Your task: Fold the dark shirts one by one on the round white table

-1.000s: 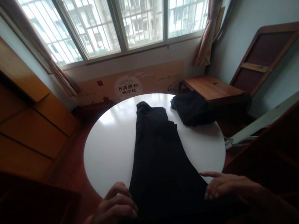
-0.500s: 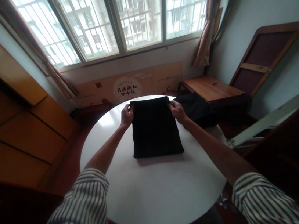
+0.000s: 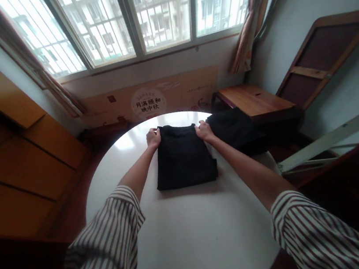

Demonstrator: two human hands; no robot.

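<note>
A black garment (image 3: 184,158), folded into a rough rectangle, lies on the round white table (image 3: 180,232). Its exact kind cannot be made out. At its far left corner, my left hand (image 3: 153,138) is closed on the cloth. My right hand (image 3: 203,131) pinches the far edge near the right corner. Between the two hands that edge sags slightly. A flap of cloth sticks out at the near right side. To the right of my right hand, a second heap of black cloth (image 3: 235,131) rests at the table's edge.
Behind the table on the right stands a low wooden table (image 3: 258,99), with a framed wooden panel (image 3: 319,61) against the wall. A pale metal rail (image 3: 333,135) slants in from the right. Wooden cabinets (image 3: 11,153) line the left, and a barred window (image 3: 136,20) is ahead.
My right hand has moved left along the far edge, so my hands are closer together. The far edge has gone from straight to slack, and a flap now shows at the near right.
</note>
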